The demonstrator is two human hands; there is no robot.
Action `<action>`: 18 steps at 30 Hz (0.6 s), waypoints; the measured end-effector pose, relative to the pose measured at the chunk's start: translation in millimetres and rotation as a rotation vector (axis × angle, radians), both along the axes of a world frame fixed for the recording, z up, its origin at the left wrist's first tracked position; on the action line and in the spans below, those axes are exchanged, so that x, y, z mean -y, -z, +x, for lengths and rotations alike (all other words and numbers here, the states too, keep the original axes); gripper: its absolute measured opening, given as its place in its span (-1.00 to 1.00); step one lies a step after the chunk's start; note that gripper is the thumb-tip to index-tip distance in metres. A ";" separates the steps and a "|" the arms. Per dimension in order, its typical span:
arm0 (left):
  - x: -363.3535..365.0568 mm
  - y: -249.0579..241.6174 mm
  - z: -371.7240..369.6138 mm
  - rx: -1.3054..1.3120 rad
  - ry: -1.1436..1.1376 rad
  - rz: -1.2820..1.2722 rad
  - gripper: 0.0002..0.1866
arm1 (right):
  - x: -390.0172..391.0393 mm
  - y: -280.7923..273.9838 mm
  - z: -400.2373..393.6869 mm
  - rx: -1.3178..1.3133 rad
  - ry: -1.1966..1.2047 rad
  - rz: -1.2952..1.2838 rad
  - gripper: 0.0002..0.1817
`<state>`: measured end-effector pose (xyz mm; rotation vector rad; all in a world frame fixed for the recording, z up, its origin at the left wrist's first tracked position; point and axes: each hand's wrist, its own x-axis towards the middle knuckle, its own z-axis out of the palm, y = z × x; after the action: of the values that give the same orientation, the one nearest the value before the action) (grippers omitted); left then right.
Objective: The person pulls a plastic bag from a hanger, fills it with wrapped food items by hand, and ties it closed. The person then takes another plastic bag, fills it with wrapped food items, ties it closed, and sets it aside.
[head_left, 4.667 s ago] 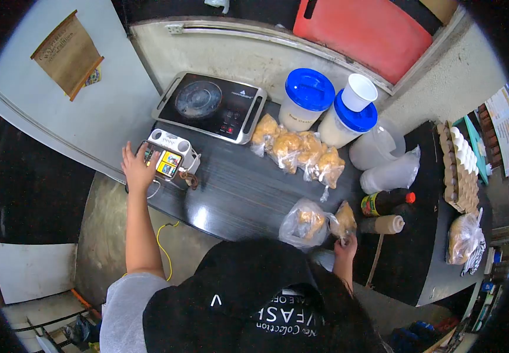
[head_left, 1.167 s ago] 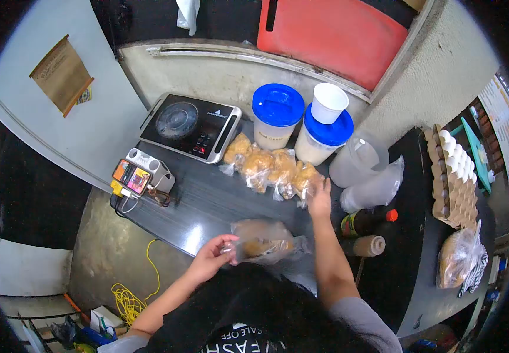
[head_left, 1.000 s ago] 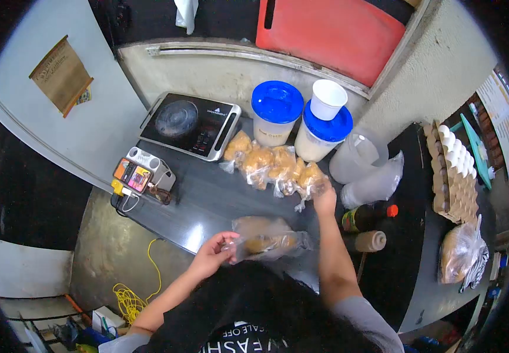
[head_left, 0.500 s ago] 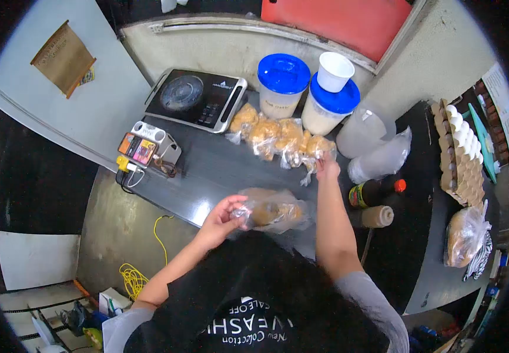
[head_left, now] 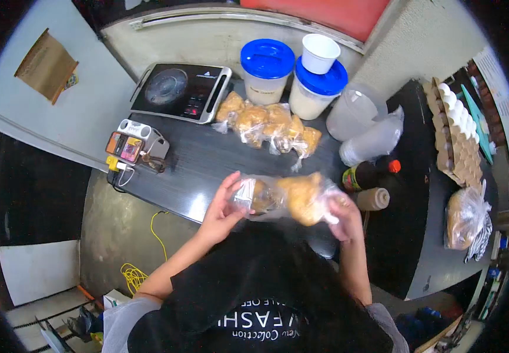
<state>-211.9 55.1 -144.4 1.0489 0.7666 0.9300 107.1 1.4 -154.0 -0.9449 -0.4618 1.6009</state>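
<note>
Just in front of my body, my left hand [head_left: 220, 210] grips the left end of a clear plastic bag [head_left: 259, 199] with brownish contents and a white label. My right hand [head_left: 345, 215] is closed on the gathered end of a small bag of golden-brown food [head_left: 305, 197], held against the clear bag's right side. Blur hides where one bag ends and the other begins. Several similar knotted bags of golden-brown food [head_left: 251, 123] lie in a row at the back of the dark counter [head_left: 207, 159].
Behind the row stand two blue-lidded tubs [head_left: 267, 65], one with a white cup [head_left: 320, 53] on it. An induction cooktop [head_left: 178, 91] is back left, near a phone [head_left: 124, 147]. Right are a red-capped bottle [head_left: 372, 175], a squeeze bottle [head_left: 374, 199] and egg trays [head_left: 454, 135].
My right hand has come back from the row, bringing one small bag of food beside the clear bag. The camera view has shifted slightly.
</note>
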 end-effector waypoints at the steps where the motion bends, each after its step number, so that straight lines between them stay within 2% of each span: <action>1: -0.1 -1.9 1.3 0.027 0.018 -0.007 -0.18 | 4.5 -1.1 -9.0 0.043 -0.050 -0.028 -0.68; 4: 0.9 -3.4 9.2 0.045 0.041 0.007 -0.17 | 4.2 10.2 -41.1 0.041 -0.159 -0.070 -0.68; 8: 6.3 -3.6 14.5 -0.042 0.095 0.081 -0.15 | -23.9 70.2 -86.1 0.264 -0.263 -0.051 -0.70; 10: 13.5 -13.0 14.8 -0.061 0.180 0.034 -0.17 | -40.4 80.4 -116.5 0.225 -0.232 -0.096 -0.70; 12: 18.2 -14.7 13.8 -0.090 0.226 0.036 -0.17 | -55.2 103.6 -140.5 0.310 -0.274 -0.030 -0.71; 14: 21.0 -9.1 10.9 -0.132 0.231 0.086 -0.15 | -58.7 120.5 -154.8 0.485 -0.334 0.079 -0.71; 18: 23.2 -10.1 -4.3 -0.125 0.159 0.097 -0.16 | -43.1 91.5 -158.4 1.050 -0.394 0.389 -0.72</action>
<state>-216.2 31.9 -134.3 1.2438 0.7355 0.7768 -51.3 44.5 -245.5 -1.3901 -1.6992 1.1468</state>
